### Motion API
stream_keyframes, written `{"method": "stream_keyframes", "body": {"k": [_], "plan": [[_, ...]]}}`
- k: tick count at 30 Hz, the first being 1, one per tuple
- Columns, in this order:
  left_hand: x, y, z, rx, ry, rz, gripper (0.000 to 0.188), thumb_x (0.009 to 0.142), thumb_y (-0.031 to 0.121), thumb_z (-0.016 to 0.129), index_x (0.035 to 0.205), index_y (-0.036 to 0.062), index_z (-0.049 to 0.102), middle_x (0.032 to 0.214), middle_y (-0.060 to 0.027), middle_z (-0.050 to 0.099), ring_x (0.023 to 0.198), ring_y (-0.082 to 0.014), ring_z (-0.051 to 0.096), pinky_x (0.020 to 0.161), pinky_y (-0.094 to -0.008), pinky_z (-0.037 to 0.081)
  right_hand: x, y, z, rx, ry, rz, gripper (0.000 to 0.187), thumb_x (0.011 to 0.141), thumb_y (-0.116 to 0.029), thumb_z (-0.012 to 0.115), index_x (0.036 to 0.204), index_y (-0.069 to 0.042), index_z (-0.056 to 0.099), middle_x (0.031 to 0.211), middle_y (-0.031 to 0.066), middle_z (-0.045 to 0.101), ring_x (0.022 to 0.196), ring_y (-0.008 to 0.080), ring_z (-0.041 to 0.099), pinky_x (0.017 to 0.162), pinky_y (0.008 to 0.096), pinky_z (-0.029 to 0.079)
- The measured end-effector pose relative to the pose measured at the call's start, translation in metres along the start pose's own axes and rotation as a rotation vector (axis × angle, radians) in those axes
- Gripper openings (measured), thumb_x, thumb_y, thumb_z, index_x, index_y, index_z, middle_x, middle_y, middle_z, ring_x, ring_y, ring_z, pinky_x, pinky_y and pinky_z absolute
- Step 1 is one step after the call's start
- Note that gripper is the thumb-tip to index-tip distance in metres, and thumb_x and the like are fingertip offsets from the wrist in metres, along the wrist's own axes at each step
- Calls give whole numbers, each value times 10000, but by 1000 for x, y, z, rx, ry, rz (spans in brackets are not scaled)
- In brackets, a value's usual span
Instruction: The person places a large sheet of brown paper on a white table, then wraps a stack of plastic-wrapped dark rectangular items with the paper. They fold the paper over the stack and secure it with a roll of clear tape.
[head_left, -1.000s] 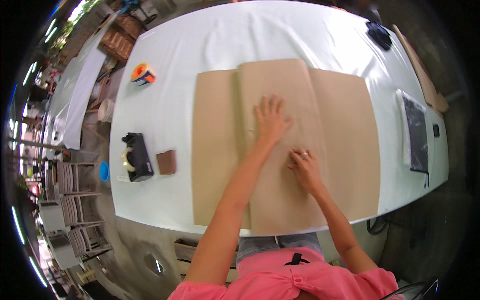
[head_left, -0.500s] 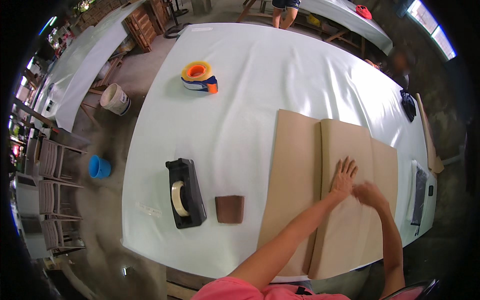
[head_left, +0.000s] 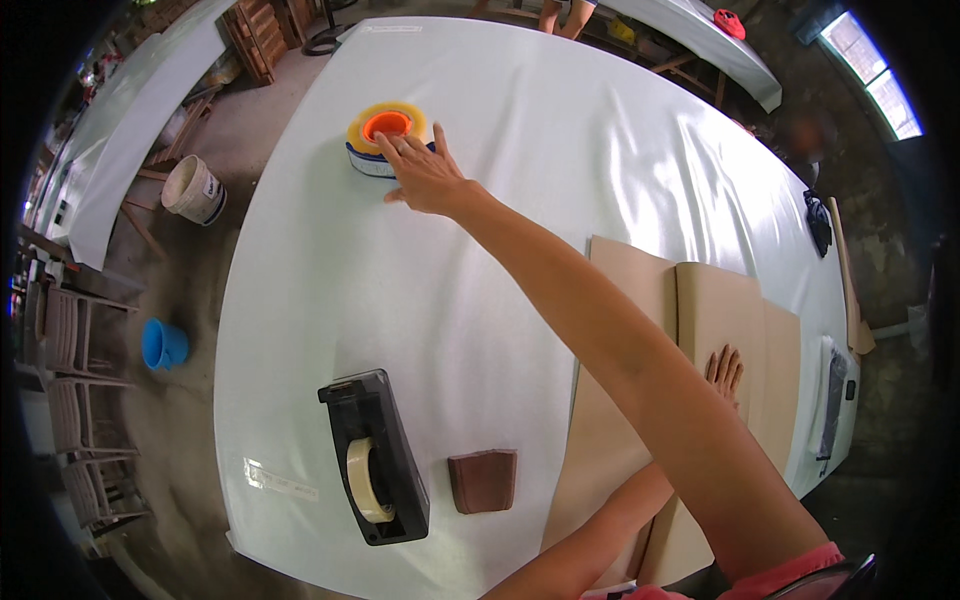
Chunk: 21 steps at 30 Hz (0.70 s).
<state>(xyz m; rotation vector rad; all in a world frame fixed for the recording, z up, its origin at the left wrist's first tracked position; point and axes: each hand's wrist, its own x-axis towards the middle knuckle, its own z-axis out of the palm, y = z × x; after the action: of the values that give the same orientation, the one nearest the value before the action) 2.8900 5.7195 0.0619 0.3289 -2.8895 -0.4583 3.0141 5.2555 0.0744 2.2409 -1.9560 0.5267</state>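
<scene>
My right hand (head_left: 425, 175) reaches across to the far left, fingers spread over the near edge of a hand-held tape dispenser (head_left: 372, 162) with a wide roll of clear yellowish tape on an orange core. Nothing shows gripped in it; the hand covers part of the dispenser. Under my crossing right arm, my left hand (head_left: 725, 378) lies with fingers extended on a folded sheet of brown kraft paper or thin cardboard (head_left: 715, 300). That sheet has a raised fold running near to far. My right forearm hides part of it and of the left hand.
A black desktop tape dispenser (head_left: 398, 480) with a cream roll stands at the near left, beside a small brown block (head_left: 483, 481). All rest on a table with a pale plastic cover (head_left: 440, 330). A blue bucket (head_left: 165, 344) and chairs (head_left: 75, 335) stand left on the floor.
My right hand has left the brown sheet and crossed over my left arm to the clear tape dispenser. The left hand stays on the sheet. The view has shifted slightly.
</scene>
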Motion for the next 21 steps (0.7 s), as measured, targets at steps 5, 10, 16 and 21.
{"method": "stream_keyframes", "body": {"k": [5,10,16,21], "plan": [[5,-7,-3,28,-48,-38,766,882,588,379,1471,131,201,1543,-60,121,1416,-326,40,1136,-525,9,7,-25,-16,-385,-306,-18,478,755,-392,716,1130,-110,620,1175,31,535,1163,198,415,981,473,272],[2,12,3,-64,-80,3,744,890,565,367,1471,135,195,1546,-54,114,1421,-314,24,1134,-523,-13,-65,-2,-48,-220,-184,22,219,631,-138,693,848,-153,713,1113,20,563,1094,172,435,846,379,316],[1,13,6,-131,4,-7,721,889,531,376,1464,130,210,1547,-73,106,1421,-325,19,1134,-529,-23,-217,6,-201,-15,-151,46,189,617,-118,713,790,-87,643,1015,37,569,1060,193,440,783,347,339],[5,2,20,-94,298,0,704,844,483,509,1424,135,314,1497,-102,263,1390,-307,191,1126,-521,89,-393,24,-346,-54,-63,216,323,624,-76,738,923,-110,619,1094,31,543,1080,217,463,852,367,366]]}}
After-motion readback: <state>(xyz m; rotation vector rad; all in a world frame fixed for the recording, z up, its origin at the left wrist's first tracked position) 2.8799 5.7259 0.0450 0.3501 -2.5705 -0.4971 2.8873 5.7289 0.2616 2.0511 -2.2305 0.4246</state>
